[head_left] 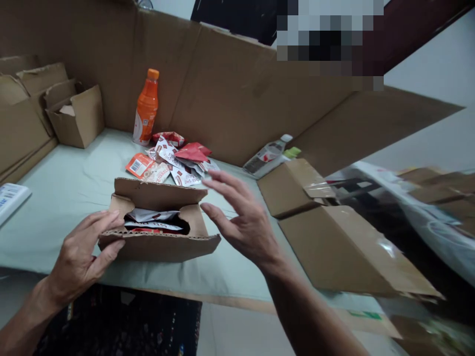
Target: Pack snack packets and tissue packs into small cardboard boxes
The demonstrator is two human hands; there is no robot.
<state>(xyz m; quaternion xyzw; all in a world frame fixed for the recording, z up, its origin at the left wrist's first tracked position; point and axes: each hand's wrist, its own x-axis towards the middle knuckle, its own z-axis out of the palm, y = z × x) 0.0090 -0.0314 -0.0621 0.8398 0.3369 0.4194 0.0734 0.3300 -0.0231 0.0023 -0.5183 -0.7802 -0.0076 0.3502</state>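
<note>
A small cardboard box with raised flaps stands near the table's front edge. Inside it lie white snack packets with brown print and a red one. My left hand grips the box's left end, thumb on the front panel and fingers over the side flap. To the right of the box my right hand hovers with fingers apart and nothing in it. Just behind the box is a pile of red, white and orange snack packets.
An orange bottle stands behind the pile. A clear bottle leans at the back right. Closed cartons line the right side; open cardboard boxes stand at the left. A white device lies at the left edge. Cardboard walls enclose the back.
</note>
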